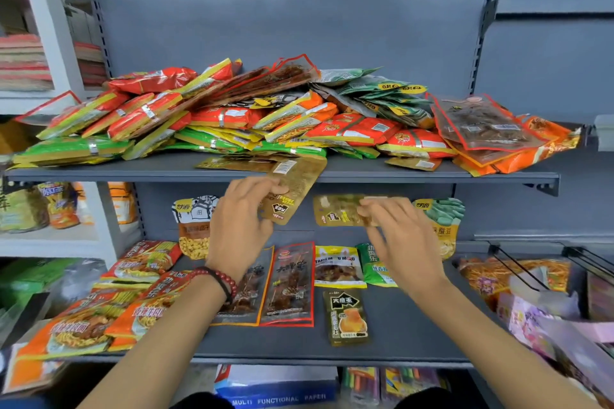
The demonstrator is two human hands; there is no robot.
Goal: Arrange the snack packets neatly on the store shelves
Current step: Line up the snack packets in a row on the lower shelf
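A gold snack packet (294,186) hangs tilted in front of the upper shelf (365,173), pinched low down between the thumb and curled fingers of the left hand (237,226). Just right of that grip a second gold packet (335,214) is held level, pinched at its right end by the fingertips of the right hand (402,242). Above both grips a loose pile of packets (265,116) in red, green and orange covers the upper shelf, while below them skewer packets (287,285) and a small dark packet (347,317) lie flat on the lower shelf (398,335).
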